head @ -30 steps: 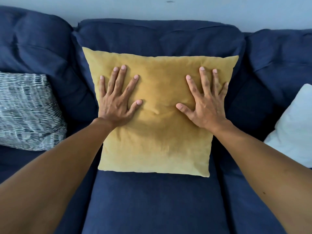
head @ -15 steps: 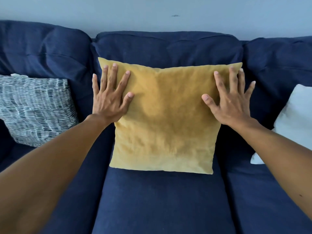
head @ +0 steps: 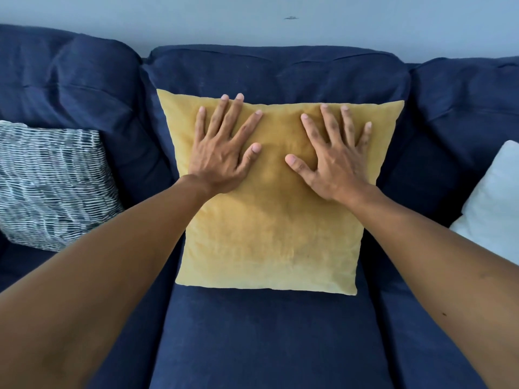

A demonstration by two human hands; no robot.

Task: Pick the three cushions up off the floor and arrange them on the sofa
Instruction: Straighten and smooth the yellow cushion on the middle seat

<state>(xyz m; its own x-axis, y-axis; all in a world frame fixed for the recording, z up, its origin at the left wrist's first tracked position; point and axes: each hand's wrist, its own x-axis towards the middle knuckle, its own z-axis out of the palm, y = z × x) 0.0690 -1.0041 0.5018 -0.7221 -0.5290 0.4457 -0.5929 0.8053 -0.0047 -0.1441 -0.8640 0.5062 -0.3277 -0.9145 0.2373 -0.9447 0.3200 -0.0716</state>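
A mustard-yellow cushion (head: 269, 234) leans upright against the middle back cushion of the navy sofa (head: 269, 338). My left hand (head: 224, 153) lies flat on its upper left part, fingers spread. My right hand (head: 331, 155) presses flat on its upper right part, fingers spread too. Neither hand grips the fabric. A black-and-white patterned cushion (head: 50, 183) rests against the left back of the sofa. A white cushion (head: 494, 203) leans at the right edge, partly cut off by the frame.
A pale blue-grey wall (head: 252, 21) rises behind the sofa back. The floor is out of view.
Both hands slid from the yellow cushion's outer top corners in toward its middle and now lie flat near the top edge. The cushion stays in place.
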